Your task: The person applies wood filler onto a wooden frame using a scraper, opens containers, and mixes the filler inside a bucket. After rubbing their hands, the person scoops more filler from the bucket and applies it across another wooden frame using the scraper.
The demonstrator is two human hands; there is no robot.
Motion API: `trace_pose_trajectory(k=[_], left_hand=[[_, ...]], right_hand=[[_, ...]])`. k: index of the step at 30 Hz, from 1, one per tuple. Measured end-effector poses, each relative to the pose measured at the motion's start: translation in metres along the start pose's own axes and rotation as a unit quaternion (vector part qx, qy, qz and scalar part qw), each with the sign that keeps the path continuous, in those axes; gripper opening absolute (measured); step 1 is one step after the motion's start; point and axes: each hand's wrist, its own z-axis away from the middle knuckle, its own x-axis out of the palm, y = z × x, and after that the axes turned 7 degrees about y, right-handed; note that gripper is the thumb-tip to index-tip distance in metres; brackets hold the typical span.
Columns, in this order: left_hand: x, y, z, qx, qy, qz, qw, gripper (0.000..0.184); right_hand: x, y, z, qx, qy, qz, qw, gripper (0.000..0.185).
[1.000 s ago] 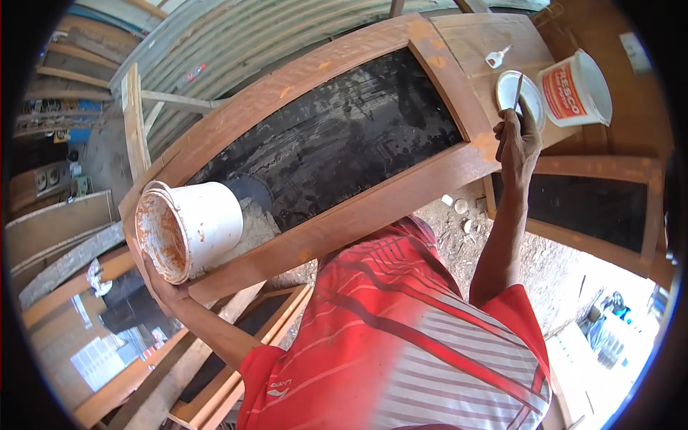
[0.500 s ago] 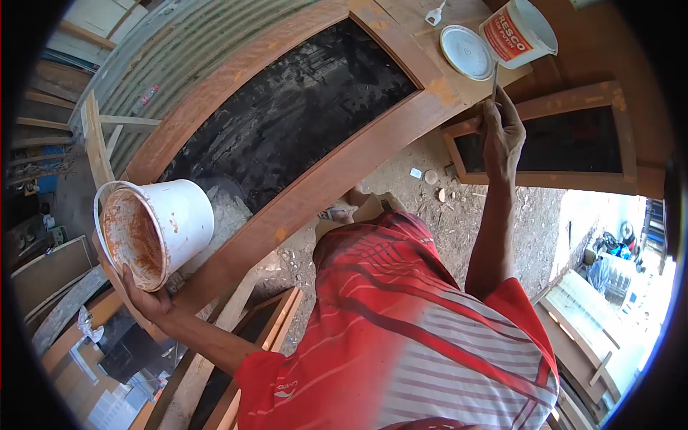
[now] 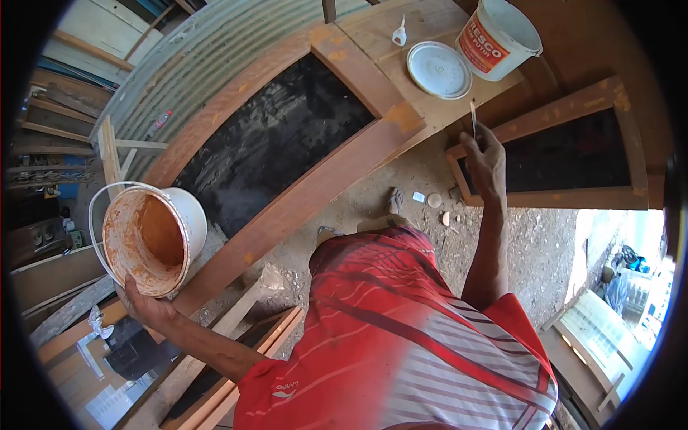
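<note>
At the left, my left hand (image 3: 148,304) grips the lower rim of a white bucket (image 3: 190,222), which is tipped so that its orange-smeared inside shows. My right hand (image 3: 485,159) holds a thin putty knife (image 3: 473,118) upright, its blade pointing away from me. A wooden frame (image 3: 287,204) with a dark panel (image 3: 276,143) lies between my hands, orange patches on its wood. Beyond my right hand, a round white lid (image 3: 439,69) rests on a wooden board beside a labelled white bucket (image 3: 494,41). A small white bottle (image 3: 400,33) stands near the lid.
A second framed dark panel (image 3: 573,150) is at the right. Corrugated metal sheeting (image 3: 215,64) runs behind the work. Wood pieces lie at the lower left, and a plastic-wrapped bundle (image 3: 616,294) is at the far right. My feet are on the dirt floor (image 3: 401,186).
The view has shifted. My right hand with the knife has moved away from the lid toward me. The bucket in my left hand now has its opening turned more toward me.
</note>
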Motion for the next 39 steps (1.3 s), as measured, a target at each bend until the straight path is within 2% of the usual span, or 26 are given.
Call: trace_pose_trajectory(k=[1,4,5,8,11,14,15,18,19,22,23,27,31,34,36,37,39], left_hand=[[0.011,0.012,0.009,0.014,-0.002,-0.008,1.000,0.059],[0.060,0.039,0.035,-0.007,-0.034,0.046,0.998,0.057],[0.079,0.044,0.046,-0.001,-0.019,0.048,0.999,0.056],[0.136,0.062,0.085,-0.005,-0.074,0.088,0.993,0.055],[0.191,0.072,0.112,-0.012,-0.107,0.099,0.989,0.052],[0.229,0.081,0.126,-0.076,-0.169,0.168,0.968,0.047],[0.241,0.084,0.127,-0.106,-0.229,0.203,0.946,0.043],[0.285,0.099,0.134,-0.119,-0.305,0.221,0.919,0.043],[0.304,0.106,0.145,-0.112,-0.273,0.216,0.931,0.043],[0.350,0.106,0.135,-0.058,-0.342,0.197,0.917,0.048],[0.367,0.101,0.129,-0.076,-0.352,0.209,0.909,0.049],[0.448,0.102,0.141,0.003,-0.406,0.207,0.890,0.046],[0.544,0.056,0.113,-0.018,-0.416,0.233,0.879,0.044],[0.608,0.040,0.131,-0.059,-0.401,0.236,0.883,0.044],[0.658,0.012,0.132,-0.028,-0.423,0.264,0.866,0.048],[0.675,0.008,0.144,-0.013,-0.407,0.244,0.880,0.047],[0.701,0.002,0.173,0.005,-0.363,0.194,0.911,0.045]], right_hand=[[-0.002,0.012,-0.012,-0.005,-0.018,0.068,0.998,0.031],[0.007,0.042,-0.054,-0.100,-0.032,0.027,0.994,0.033],[0.007,0.042,-0.069,-0.146,-0.036,0.105,0.983,0.029],[0.022,0.049,-0.106,-0.226,-0.050,0.067,0.970,0.031],[0.040,0.075,-0.135,-0.335,-0.051,0.093,0.936,0.036],[0.031,0.084,-0.135,-0.329,-0.100,0.141,0.928,0.044],[0.026,0.086,-0.133,-0.326,-0.106,0.141,0.929,0.044],[0.006,0.093,-0.119,-0.320,-0.118,0.148,0.928,0.045],[0.000,0.094,-0.116,-0.324,-0.121,0.149,0.926,0.045],[-0.012,0.103,-0.104,-0.324,-0.125,0.171,0.922,0.044],[-0.015,0.107,-0.103,-0.325,-0.124,0.185,0.919,0.043],[-0.018,0.110,-0.099,-0.354,-0.081,0.194,0.911,0.032],[-0.023,0.080,-0.084,-0.320,-0.036,0.144,0.936,0.040],[-0.033,0.064,-0.078,-0.278,0.015,0.090,0.956,0.041],[-0.040,0.054,-0.085,-0.239,0.045,0.060,0.968,0.039],[-0.045,0.049,-0.092,-0.266,0.069,0.068,0.959,0.032],[-0.059,0.037,-0.105,-0.225,0.057,0.066,0.971,0.028]])
